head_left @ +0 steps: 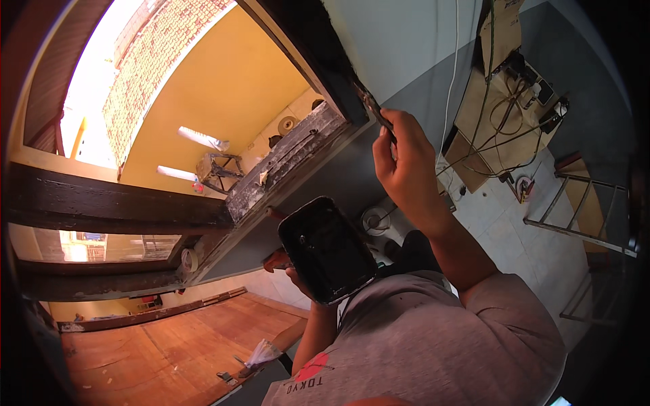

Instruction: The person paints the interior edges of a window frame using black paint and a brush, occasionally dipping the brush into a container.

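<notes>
- Brush (371,107) pinched in the right hand (406,166), pressed against the dark window frame (318,47) (painting under way).
- Left hand (298,274) cups a black paint tub (326,249) below.
- Next likely needs a steady stroke along the edge.

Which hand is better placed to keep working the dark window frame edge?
Right. The right hand is already raised with its tool against the dark frame. The left hand sits lower, occupied holding a black tray.
</notes>
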{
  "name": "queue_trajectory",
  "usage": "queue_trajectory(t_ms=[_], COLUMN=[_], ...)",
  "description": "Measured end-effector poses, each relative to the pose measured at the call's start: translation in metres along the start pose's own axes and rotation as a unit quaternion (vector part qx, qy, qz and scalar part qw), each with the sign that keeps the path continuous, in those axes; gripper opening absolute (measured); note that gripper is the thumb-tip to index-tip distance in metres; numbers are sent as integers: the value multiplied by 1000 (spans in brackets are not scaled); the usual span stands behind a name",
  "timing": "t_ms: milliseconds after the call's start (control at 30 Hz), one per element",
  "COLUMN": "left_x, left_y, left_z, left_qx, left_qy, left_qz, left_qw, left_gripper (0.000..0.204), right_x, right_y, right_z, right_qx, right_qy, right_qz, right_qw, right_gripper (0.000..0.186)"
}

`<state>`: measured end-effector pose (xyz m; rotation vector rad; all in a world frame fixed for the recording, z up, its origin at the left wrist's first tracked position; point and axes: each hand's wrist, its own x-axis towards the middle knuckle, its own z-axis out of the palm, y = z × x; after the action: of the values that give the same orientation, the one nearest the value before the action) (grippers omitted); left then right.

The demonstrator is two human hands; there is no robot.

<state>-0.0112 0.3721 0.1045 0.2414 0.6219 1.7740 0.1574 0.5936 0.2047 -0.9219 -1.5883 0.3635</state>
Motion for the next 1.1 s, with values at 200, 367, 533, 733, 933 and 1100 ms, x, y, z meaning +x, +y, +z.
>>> queue_trajectory(t_ms=[200, 367, 533, 733, 933, 1100], left_x=[-1, 3, 6, 5, 8, 8], left_y=[-4, 1, -2, -5, -5, -5], left_z=[-5, 10, 12, 21, 25, 22], left_qx=[-4, 18, 10, 8, 30, 39], left_qy=[4, -24, -31, -39, -57, -54], left_qz=[-11, -4, -17, -15, -26, -14], left_qw=[1000, 1000, 999, 999, 998, 998], left_gripper=[128, 126, 126, 125, 125, 124], right_x=[6, -6, 8, -6, -5, -8], right_y=[-9, 5, -1, 14, 30, 35], right_z=[-5, -6, -1, -8, 5, 2], right_qx=[9, 25, 23, 18, 31, 24], right_qy=[20, -16, 25, -7, 6, -2], right_qz=[-33, 31, -29, -17, -57, -62], right_qw=[999, 999, 999, 1000, 998, 998], right_gripper=[29, 29, 26, 31, 33, 33])
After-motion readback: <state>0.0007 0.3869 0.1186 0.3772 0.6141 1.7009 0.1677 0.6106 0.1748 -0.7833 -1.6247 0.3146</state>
